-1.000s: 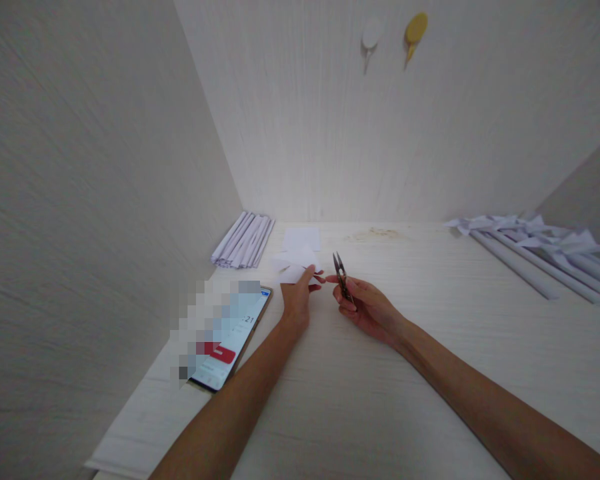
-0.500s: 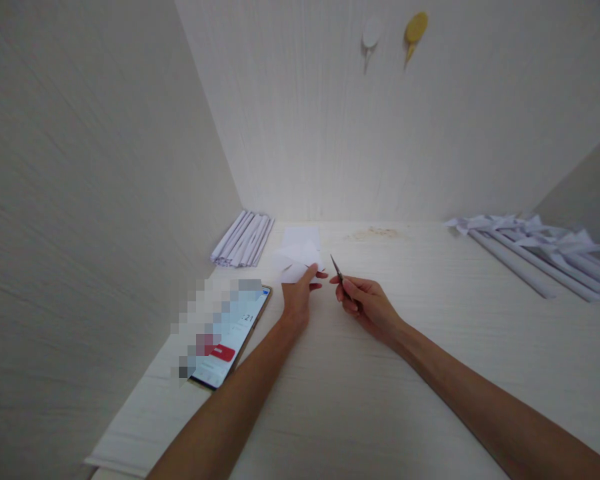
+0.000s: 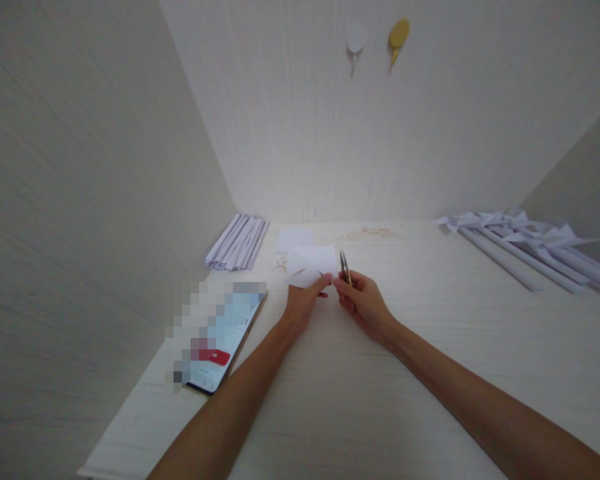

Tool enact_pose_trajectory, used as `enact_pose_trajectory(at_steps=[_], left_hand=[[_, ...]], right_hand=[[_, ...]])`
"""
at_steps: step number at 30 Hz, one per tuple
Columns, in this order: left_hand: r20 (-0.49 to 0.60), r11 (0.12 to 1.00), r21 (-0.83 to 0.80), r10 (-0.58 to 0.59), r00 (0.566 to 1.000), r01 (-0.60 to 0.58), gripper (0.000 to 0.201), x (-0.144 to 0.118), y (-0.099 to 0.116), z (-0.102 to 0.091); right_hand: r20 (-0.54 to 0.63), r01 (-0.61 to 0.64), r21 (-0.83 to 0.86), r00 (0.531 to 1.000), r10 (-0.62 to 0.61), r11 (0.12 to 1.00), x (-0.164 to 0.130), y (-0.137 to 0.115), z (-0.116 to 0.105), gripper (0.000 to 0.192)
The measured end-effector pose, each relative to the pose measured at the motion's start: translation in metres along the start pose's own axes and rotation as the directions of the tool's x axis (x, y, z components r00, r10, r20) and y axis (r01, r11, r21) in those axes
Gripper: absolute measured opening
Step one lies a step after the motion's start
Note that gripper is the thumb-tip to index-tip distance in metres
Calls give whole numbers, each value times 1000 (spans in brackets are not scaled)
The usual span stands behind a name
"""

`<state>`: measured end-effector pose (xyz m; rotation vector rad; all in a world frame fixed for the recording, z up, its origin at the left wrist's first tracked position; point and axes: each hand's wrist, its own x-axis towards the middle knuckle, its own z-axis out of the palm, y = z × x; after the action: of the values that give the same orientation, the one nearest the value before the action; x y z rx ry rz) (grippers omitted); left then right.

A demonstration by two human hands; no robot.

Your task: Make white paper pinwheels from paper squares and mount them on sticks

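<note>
I see the left hand (image 3: pixel 303 303) pinching the near edge of a folded white paper (image 3: pixel 314 264), lifted just off the table (image 3: pixel 380 400) at the middle far side. The right hand (image 3: pixel 363 303) is closed around small snips (image 3: pixel 345 265), blades pointing up, right beside the paper; I think they are slightly apart, though the view is too small to be sure. With the fingertips (image 3: pixel 326 279) this close to the blades, I could nick them, or the thin paper could buckle and cut crooked.

We saw phone (image 3: pixel 220 333) left of hands, paper rolls (image 3: pixel 237 241) behind it, pinwheels (image 3: pixel 525 240) far right on desk (image 3: pixel 380 400).
</note>
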<state>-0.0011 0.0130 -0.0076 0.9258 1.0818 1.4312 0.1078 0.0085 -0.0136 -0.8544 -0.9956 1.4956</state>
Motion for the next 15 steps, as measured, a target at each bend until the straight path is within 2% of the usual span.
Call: enact_pose_trajectory(at_steps=[3, 7, 10, 15], left_hand=[[-6, 1000, -2, 6, 1000, -6, 17, 0, -1, 1], [-127, 992, -121, 8, 992, -24, 22, 5, 0, -3], [-137, 985, -171, 6, 991, -29, 23, 7, 2, -6], [-72, 989, -149, -8, 997, -3, 18, 7, 2, -8]], right_hand=[[-29, 68, -145, 997, -73, 987, -1, 2, -1, 21], [-70, 127, -283, 986, -153, 951, -1, 1, -4, 18], [-92, 124, -253, 984, -151, 960, 0, 1, -4, 15], [-145, 86, -54, 985, -93, 995, 2, -4, -4, 18]])
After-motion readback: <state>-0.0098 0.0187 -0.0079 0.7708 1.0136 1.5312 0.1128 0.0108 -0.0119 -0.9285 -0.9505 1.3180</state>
